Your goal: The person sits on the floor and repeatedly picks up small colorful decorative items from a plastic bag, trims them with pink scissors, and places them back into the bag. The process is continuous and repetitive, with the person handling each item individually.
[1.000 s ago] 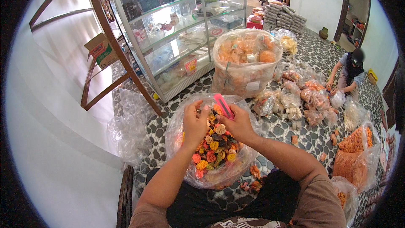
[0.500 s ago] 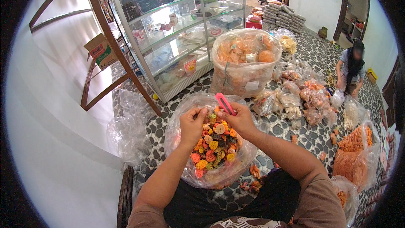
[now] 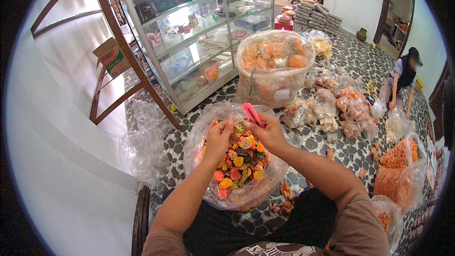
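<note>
My right hand [image 3: 268,133] is closed around a pink box cutter [image 3: 252,114], which points up and away. My left hand [image 3: 219,138] is pinched close beside it, but whatever sits between its fingertips is too small or hidden to name. Both hands hover over a wide, open clear plastic bag [image 3: 198,180] on the floor between my legs. Inside lie many small ruffled, flower-like pieces [image 3: 235,174] in orange, yellow, red, green and dark brown. Part of the heap is hidden under my hands.
Beyond stands a large clear sack [image 3: 256,85] of orange packets, beside a glass display cabinet [image 3: 189,52]. Filled plastic bags [image 3: 353,106] cover the floor ahead right; bags of orange food [image 3: 395,187] are nearer. Another person [image 3: 400,78] sits far right. A wooden frame [image 3: 130,52] stands left.
The other person has shifted to the right, with arms reaching down to a clear bag. My hands have barely moved; the pink box cutter stays in my right hand.
</note>
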`<state>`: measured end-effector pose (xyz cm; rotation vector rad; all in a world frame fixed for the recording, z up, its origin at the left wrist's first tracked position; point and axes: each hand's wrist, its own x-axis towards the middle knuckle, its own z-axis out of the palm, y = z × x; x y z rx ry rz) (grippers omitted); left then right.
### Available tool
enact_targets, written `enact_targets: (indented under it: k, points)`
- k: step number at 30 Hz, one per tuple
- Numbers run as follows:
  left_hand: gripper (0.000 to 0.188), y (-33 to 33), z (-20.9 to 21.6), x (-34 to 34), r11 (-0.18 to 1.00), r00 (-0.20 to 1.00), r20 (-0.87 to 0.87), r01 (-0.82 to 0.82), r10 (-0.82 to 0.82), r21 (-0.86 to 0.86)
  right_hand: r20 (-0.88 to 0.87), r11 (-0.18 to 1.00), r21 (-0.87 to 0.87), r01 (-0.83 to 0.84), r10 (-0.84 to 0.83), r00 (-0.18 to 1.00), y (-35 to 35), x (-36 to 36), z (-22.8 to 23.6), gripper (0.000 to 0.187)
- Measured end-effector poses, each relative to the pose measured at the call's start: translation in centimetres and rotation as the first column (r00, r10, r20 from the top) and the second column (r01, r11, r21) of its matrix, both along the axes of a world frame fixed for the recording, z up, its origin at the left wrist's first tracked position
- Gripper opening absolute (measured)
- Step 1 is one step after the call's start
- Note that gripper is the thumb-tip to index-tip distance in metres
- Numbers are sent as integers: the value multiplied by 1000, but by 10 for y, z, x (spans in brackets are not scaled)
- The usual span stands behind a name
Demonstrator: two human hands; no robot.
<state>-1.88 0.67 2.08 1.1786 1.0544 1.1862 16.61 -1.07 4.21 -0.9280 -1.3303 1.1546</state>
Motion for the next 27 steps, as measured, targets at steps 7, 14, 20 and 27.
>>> enact_targets:
  k: [7,14,20,27]
  points:
    - [31,3,-12,-2,996,993,106,-53,46,66,56,993,104,50,-56,997,6,3,-7,17]
    - [19,2,-10,-7,982,995,33,-98,93,162,121,995,96,39,-51,991,10,3,-11,20]
    - [19,8,-17,-16,975,990,-118,-50,77,218,450,984,176,-1,-79,890,5,7,0,20]
    - [22,8,-20,-12,979,990,44,128,-136,158,422,987,103,-119,65,904,4,11,-3,20]
